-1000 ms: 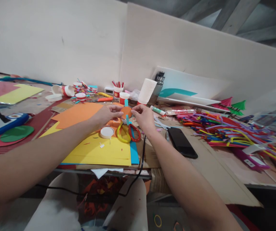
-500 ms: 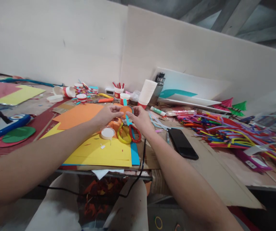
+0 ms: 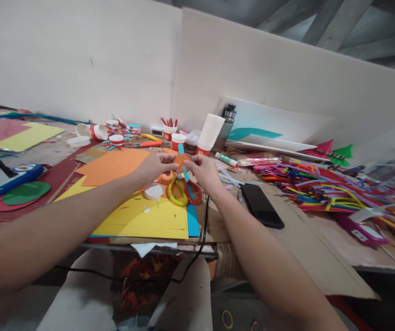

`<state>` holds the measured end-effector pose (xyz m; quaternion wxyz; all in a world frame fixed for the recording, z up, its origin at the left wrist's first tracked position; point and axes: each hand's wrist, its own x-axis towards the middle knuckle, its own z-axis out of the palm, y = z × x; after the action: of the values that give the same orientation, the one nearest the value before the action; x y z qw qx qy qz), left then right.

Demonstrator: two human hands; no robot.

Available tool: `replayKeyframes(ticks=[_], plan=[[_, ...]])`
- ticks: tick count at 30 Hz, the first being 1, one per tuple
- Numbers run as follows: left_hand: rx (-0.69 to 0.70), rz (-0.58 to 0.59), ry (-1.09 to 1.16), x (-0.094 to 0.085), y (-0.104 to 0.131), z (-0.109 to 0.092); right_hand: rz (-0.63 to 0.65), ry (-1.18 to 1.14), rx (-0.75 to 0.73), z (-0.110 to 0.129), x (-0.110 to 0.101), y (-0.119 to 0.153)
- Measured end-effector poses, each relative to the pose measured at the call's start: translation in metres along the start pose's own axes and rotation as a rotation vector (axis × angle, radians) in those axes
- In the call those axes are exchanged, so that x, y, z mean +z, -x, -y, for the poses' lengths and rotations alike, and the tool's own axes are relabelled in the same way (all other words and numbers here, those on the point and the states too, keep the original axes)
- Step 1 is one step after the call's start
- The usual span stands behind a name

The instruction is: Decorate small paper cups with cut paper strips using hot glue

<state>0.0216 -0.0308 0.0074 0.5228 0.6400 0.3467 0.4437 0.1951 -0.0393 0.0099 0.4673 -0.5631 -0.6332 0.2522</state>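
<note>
Between my two hands is a small orange disc [image 3: 182,160] with a light blue strip [image 3: 186,174] across it, its ends sticking out above and below. My left hand [image 3: 158,165] pinches the disc's left edge with thumb and fingers. At the right edge, my right hand [image 3: 203,168] grips it, the thumb near the strip. Just below lie scissors with yellow and red handles [image 3: 193,192]; their blades are hidden. A white round lid [image 3: 154,191] rests on yellow paper [image 3: 142,220], beside orange paper [image 3: 111,168].
Behind my hands stand a leaning stack of paper cups [image 3: 211,131], a cup of red sticks [image 3: 169,133] and a dark bottle [image 3: 225,126]. A black phone [image 3: 262,205] lies right, before many coloured pipe cleaners [image 3: 335,188]. A black cable [image 3: 205,230] crosses the table edge.
Both hands have shifted very slightly right with the disc between them. The blue strip is tilted a little differently.
</note>
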Motion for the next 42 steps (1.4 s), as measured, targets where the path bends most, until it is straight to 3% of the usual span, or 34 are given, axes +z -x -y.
replayKeyframes(ticks=[10,17,25,42], plan=[[0.042,0.092,-0.178,-0.003,0.004,-0.009,0.112,-0.031,-0.022,0.006,-0.01,0.003],[0.027,0.066,-0.252,-0.001,0.002,-0.008,0.067,-0.118,-0.11,0.005,-0.008,0.004],[-0.006,0.034,-0.246,-0.004,0.0,0.0,0.022,-0.151,-0.061,-0.002,-0.008,0.001],[-0.061,0.057,-0.177,-0.002,0.003,-0.001,0.103,-0.097,-0.034,0.004,-0.013,0.004]])
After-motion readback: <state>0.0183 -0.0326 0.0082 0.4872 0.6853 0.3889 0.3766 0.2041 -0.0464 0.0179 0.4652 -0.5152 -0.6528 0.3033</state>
